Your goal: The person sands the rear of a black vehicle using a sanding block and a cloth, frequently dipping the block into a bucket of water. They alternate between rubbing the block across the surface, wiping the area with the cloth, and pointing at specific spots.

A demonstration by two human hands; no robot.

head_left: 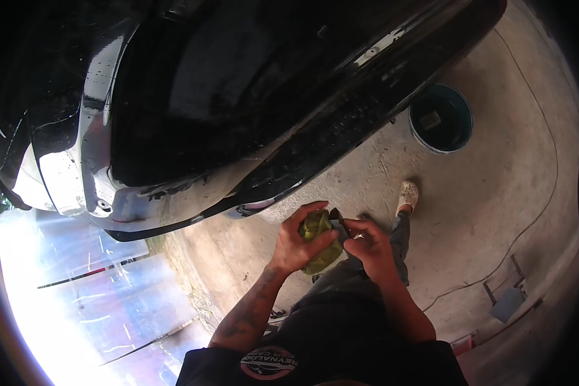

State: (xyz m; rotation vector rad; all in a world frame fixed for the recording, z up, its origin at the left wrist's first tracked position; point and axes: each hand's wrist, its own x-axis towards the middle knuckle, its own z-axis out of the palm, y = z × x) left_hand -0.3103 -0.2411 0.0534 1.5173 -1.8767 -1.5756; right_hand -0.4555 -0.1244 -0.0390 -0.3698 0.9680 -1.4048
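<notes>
My left hand (293, 244) is closed around a crumpled olive-green cloth (323, 260), holding it in front of my waist. Close beside it, my right hand (370, 251) pinches a small dark, thin piece with a greyish face (338, 223) at the cloth's right edge. Whether that piece is part of the cloth or separate, I cannot tell. Both hands are below the lower edge of a glossy black car (238, 96), which fills the upper left and has water drops on its surface.
A dark round bucket (413, 127) of liquid, with a pale block in it, stands beyond the car's edge. A thin cable (549, 138) runs along the concrete floor (489, 186) at right. A grey-bladed tool (508, 305) lies lower right. Bright translucent sheets (135, 302) are at left.
</notes>
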